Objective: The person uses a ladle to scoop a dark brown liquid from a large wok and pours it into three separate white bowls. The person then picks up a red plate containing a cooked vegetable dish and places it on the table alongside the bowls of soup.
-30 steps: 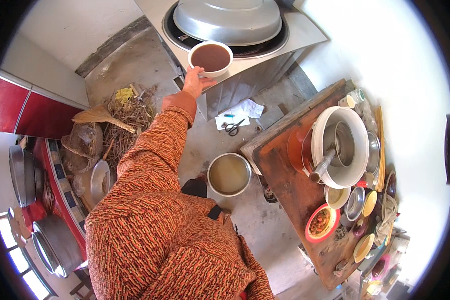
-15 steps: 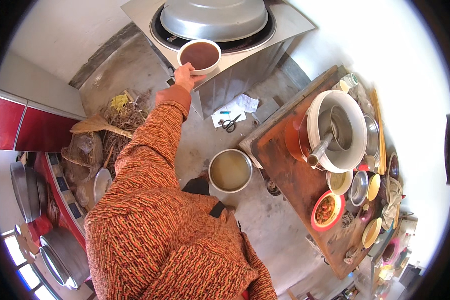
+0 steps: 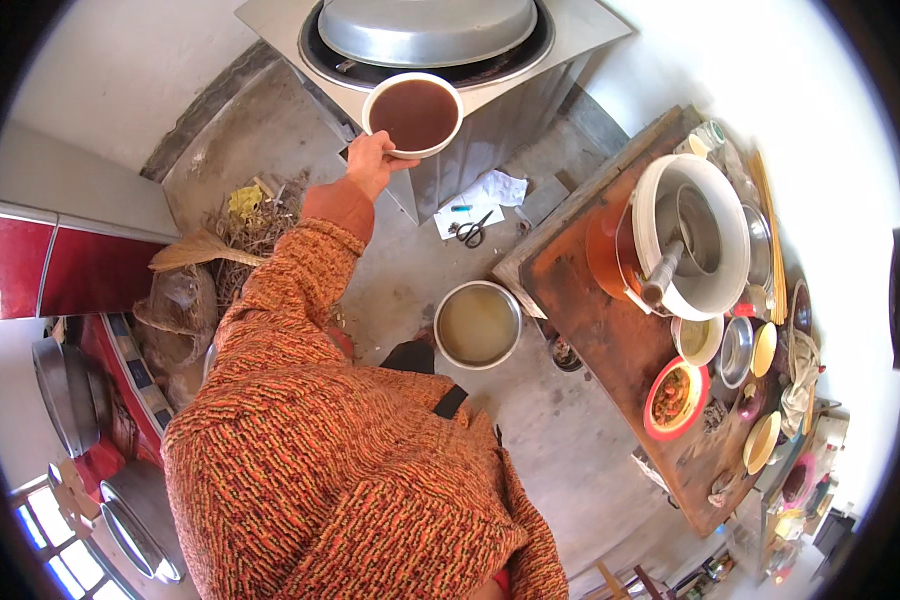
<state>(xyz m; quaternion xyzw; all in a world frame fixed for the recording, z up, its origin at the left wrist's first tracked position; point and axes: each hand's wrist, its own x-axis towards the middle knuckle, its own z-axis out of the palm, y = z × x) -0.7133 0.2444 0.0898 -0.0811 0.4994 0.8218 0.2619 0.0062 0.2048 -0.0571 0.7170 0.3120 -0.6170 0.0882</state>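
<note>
My left hand [image 3: 372, 163] grips the near rim of a white bowl [image 3: 455, 128] filled with dark reddish-brown liquid. My left arm is stretched out and the bowl is held level at the near edge of a metal-clad stove [image 3: 568, 30]. Behind it, a large domed metal lid [image 3: 430, 35] sits over the dark round opening of the stove. My right hand is out of sight; only the right sleeve [image 3: 538, 540] shows at the lower edge.
A metal basin [image 3: 519, 330] of cloudy liquid stands on the floor beside scissors [image 3: 473, 232] and papers. At right, a brown table [image 3: 610, 345] bears a white bucket [image 3: 650, 195] with a ladle, a red-rimmed bowl of food [image 3: 703, 385] and several dishes. Dry twigs [image 3: 292, 200] lie left.
The bowl in my left hand has moved slightly right and off the stove's edge toward me. The view has shifted a little; my right hand stays out of sight.
</note>
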